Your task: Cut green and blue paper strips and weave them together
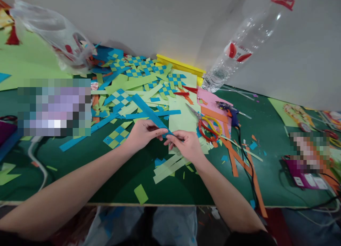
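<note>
My left hand (142, 134) and my right hand (185, 143) meet above the green table (80, 167), both pinching the near end of a long blue paper strip (149, 111) that runs away up and to the left. Fingertips of the two hands almost touch around the strip's end. Under my right hand lie pale green paper strips (170, 166). A small woven blue-and-green square (117, 136) sits just left of my left hand. Scissors with red and yellow handles (207, 125) lie to the right of my right hand.
A heap of woven squares and paper strips (138, 79) covers the table's back. A clear plastic bottle (239, 47) leans on the wall, a yellow tray (178, 65) beside it. A plastic bag (55, 36) sits far left. Orange strips (234, 157) and a black cable (246, 160) lie right.
</note>
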The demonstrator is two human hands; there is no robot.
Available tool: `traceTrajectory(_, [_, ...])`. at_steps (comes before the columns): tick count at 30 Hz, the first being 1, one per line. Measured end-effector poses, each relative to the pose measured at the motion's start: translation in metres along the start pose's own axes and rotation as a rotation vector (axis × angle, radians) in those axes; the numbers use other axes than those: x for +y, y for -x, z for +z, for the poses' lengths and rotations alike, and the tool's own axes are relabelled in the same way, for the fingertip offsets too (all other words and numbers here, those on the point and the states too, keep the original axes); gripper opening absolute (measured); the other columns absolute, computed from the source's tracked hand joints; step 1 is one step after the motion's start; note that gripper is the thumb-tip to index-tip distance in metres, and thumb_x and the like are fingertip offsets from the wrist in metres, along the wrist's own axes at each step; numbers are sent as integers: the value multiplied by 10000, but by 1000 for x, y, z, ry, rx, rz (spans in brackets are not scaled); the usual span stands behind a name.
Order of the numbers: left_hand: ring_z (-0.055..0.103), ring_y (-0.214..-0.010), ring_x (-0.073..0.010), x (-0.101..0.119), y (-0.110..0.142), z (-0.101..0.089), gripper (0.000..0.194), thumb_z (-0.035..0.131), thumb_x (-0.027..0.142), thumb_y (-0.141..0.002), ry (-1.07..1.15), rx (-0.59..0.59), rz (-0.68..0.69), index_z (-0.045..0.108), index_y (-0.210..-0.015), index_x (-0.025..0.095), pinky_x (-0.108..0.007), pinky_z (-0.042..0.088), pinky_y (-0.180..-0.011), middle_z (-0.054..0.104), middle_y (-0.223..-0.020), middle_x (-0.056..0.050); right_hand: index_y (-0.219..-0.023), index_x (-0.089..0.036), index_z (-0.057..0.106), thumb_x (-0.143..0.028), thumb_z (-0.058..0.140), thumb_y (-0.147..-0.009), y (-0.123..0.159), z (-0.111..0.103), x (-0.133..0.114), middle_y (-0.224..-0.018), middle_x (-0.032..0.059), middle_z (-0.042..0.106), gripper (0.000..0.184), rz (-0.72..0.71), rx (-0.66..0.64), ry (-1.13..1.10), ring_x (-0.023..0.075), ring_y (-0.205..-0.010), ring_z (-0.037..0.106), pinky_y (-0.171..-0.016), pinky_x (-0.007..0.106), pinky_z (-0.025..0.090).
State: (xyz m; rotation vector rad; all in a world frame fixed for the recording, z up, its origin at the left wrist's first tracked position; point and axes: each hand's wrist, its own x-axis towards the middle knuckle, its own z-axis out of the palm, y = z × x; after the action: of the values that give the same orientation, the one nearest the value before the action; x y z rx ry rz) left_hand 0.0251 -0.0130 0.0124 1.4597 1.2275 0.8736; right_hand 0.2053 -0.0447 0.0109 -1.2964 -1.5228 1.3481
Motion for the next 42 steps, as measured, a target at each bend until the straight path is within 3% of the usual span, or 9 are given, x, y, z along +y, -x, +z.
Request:
traceTrajectory(5, [521, -411, -108, -1, 1, 1, 310, 747, 394, -713, -24, 26, 17, 664, -508, 176, -218, 363, -424, 629, -466, -13, -734, -180, 696, -417, 645, -834, 1, -1, -2, -690, 27, 733, 263, -15, -26, -1, 113, -515, 647, -547, 231, 513])
traceTrajectory(12, [590, -475, -145, -12, 1, 3, 218, 774, 394, -689, 36, -27, 3, 732, -642, 185, -244, 447, -484, 660, -538, -22, -749, -181, 697, -405, 675, -803, 2, -3, -8, -714, 35, 750, 231, 13, -68, 69, 137, -585, 689, -597, 250, 556])
traceTrajectory(17, [591, -496, -138, -12, 2, 3, 208, 780, 362, -684, 50, -105, 7, 710, -602, 184, -241, 458, -512, 657, -543, -15, -760, -168, 686, -406, 697, -778, 1, -2, -5, -712, 44, 751, 238, 83, -76, -1, 139, -580, 689, -586, 254, 558])
traceTrajectory(21, [558, -468, -115, -10, -1, 0, 253, 787, 354, -677, 89, 16, -33, 655, -553, 178, -219, 412, -482, 626, -492, -1, -705, -167, 641, -431, 688, -787, 1, -3, -7, -661, 40, 736, 281, 91, -131, -32, 120, -514, 654, -535, 238, 531])
traceTrajectory(25, [514, -467, -86, -12, -8, -5, 282, 765, 312, -710, 308, 177, -10, 595, -530, 179, -208, 417, -507, 570, -463, 22, -644, -176, 591, -410, 672, -808, 3, -4, -10, -626, 24, 722, 297, 63, -157, 10, 108, -502, 641, -527, 219, 517])
traceTrajectory(32, [453, -448, -59, -15, -18, -20, 294, 813, 295, -672, 621, 372, -100, 568, -558, 177, -174, 320, -405, 483, -463, 43, -641, -184, 562, -433, 662, -816, 2, -8, -8, -646, 23, 726, 320, 68, -251, 30, 109, -525, 651, -521, 213, 511])
traceTrajectory(38, [518, -495, -64, -15, -21, -21, 260, 790, 224, -709, 658, 434, -79, 576, -571, 175, -176, 447, -503, 526, -513, 39, -719, -173, 662, -449, 642, -826, -5, -20, -5, -709, 40, 747, 297, 60, -233, 91, 129, -579, 678, -540, 234, 520])
traceTrajectory(42, [588, -579, -75, -17, -25, -23, 128, 777, 196, -714, 679, 493, -72, 657, -677, 173, -195, 523, -622, 627, -655, 17, -762, -171, 712, -454, 642, -829, -11, -34, -1, -736, 51, 759, 299, 19, -122, 191, 137, -603, 691, -552, 242, 517])
